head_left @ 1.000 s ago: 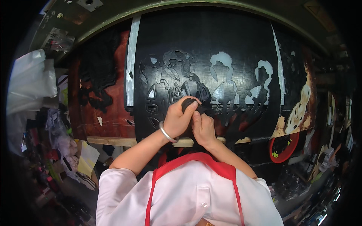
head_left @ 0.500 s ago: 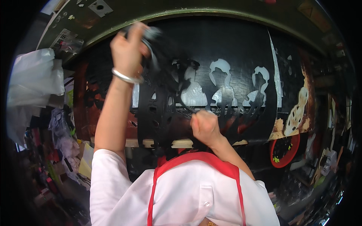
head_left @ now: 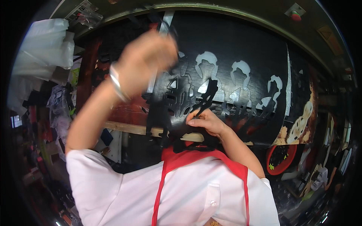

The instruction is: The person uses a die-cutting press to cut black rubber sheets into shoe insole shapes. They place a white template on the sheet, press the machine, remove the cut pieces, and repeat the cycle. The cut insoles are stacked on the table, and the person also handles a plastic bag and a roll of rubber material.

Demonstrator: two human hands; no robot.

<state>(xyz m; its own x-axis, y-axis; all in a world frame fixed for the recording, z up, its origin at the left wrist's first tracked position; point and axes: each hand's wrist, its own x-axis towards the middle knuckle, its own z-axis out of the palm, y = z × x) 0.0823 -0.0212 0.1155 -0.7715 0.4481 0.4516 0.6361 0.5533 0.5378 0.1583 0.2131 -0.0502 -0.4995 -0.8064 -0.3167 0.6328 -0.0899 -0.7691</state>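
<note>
Smooth, dully shining black sheet (head_left: 241, 35) with curvy cut-outs; crinkled translucent bags (head_left: 45, 43) left of it; right of its near edge, a red basin (head_left: 278, 171) holding dark scraps (head_left: 279, 153) and yellow-green bits (head_left: 271, 166); over its left, the blurred left hand (head_left: 149, 54), grip unclear; over its near part, the right hand (head_left: 208, 122) pinching a thin black strip (head_left: 209, 93)

the sheet (head_left: 233, 35) lay on the table (head_left: 130, 116). the left hand (head_left: 151, 54) was above the sheet's left part; the right hand (head_left: 207, 122), a strip (head_left: 208, 96) in its fingers, was at the near middle. bags (head_left: 45, 45) were left of the table, a basin (head_left: 288, 162) before its right end, a push button (head_left: 295, 16) behind.
</note>
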